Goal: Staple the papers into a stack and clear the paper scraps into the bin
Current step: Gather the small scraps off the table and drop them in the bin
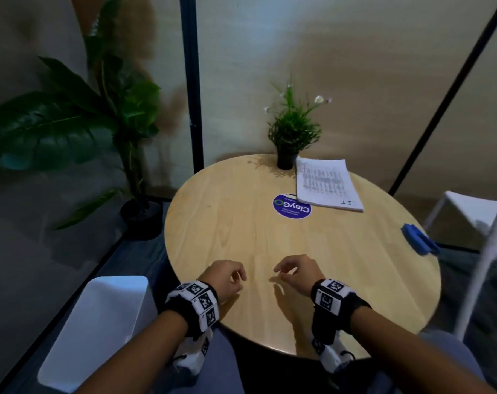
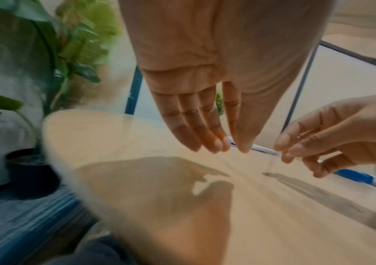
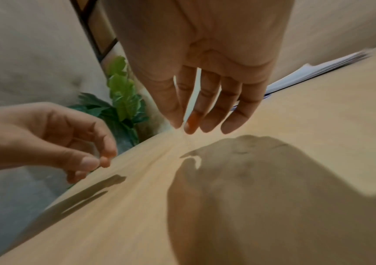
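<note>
table (image 1: 241, 237): round wooden top, both hands hovering low over the near edge
bin (image 1: 99, 322): white, on the floor just left of the table
papers (image 1: 326, 183): neat stack at the far side, beside the little potted plant (image 1: 291, 132). Light and floppy I'd guess, sheets will slide, so pinch near a corner
stapler (image 1: 419, 238): blue, near the right edge, well apart from the papers
left hand (image 1: 226, 280): fingers loosely curled, empty
right hand (image 1: 295, 273): same, relaxed, holding nothing
scraps: can't see any
</note>
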